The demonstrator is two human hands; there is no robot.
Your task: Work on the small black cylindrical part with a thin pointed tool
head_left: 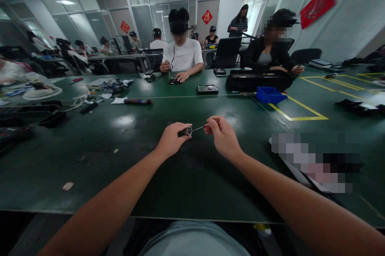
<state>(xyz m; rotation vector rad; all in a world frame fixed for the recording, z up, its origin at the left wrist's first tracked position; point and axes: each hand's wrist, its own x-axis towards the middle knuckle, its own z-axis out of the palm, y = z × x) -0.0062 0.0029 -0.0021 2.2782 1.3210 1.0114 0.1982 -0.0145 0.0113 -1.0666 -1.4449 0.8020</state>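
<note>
Between finger and thumb, my left hand (172, 140) grips a small dark cylindrical part (188, 131), its round silver-rimmed end turned toward me. My right hand (224, 136) is closed around the reddish handle of a screwdriver (198, 128). The screwdriver's thin metal shaft points left, its tip at or close to the rim of the cylinder; whether they touch I cannot tell. Both hands are above the green table (180, 183). Most of the screwdriver's handle is hidden by my right fingers.
A dark stick-shaped tool (137, 101) lies ahead on the left, near a tangle of parts (112, 84). Across the table are a circuit-board device (207, 89), a long black housing (260, 80) and a blue bin (270, 94). Two people sit opposite. A pixelated flat item (313, 163) lies right.
</note>
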